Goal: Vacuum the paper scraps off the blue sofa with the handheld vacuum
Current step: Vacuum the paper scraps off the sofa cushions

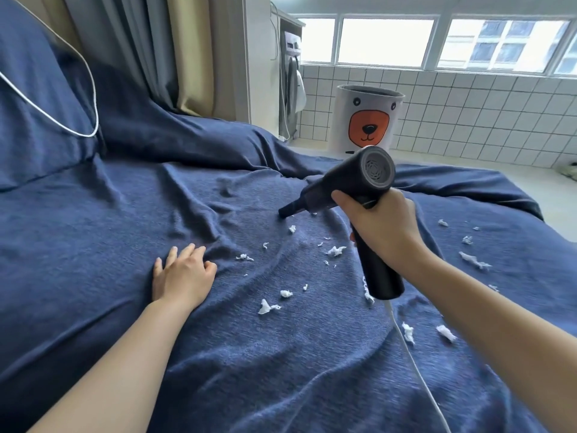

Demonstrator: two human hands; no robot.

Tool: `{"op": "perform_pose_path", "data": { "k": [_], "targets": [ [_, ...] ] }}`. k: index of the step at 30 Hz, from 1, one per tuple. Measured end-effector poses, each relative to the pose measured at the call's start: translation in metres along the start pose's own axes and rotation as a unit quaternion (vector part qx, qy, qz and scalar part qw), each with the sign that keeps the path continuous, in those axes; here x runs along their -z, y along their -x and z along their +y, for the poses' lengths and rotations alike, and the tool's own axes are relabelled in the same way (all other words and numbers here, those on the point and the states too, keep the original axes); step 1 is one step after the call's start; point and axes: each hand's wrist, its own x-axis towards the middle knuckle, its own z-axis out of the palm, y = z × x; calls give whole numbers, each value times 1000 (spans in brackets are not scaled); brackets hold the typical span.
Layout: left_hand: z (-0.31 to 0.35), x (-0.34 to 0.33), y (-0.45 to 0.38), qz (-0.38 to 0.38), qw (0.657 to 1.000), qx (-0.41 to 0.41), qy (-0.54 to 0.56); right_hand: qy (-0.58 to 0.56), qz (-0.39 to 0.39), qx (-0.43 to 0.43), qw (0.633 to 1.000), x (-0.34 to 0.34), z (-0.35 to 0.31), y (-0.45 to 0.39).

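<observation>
While the right hand grips the handle of the black handheld vacuum, its fingers wrapped around the upper handle, the nozzle points down and left, its tip at the cover of the blue sofa; contact cannot be confirmed. A white cord leaves the bottom of the handle and runs toward the near right edge. Left hand lies palm down on the fabric, left of the scraps, fingers extended and slightly spread, holding nothing. White paper scraps are scattered over the wrinkled seat cover: several just near of the nozzle tip, a larger piece nearer the camera, others to the right of the vacuum. Back cushion at far left carries a loop of white cable. Beyond the sofa, a white bin with an orange bear face stands on the floor against a white tiled wall under a window.
</observation>
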Motion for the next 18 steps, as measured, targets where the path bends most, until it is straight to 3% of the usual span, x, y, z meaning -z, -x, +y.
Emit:
{"op": "perform_pose_path", "data": {
  "k": [8,18],
  "targets": [
    [20,3,42,-39,999,-8,-9,26,36,-11,999,34,28,-3],
    [12,10,55,-85,994,-56,-30,-46,-2,-60,997,50,7,40]
  ]
}}
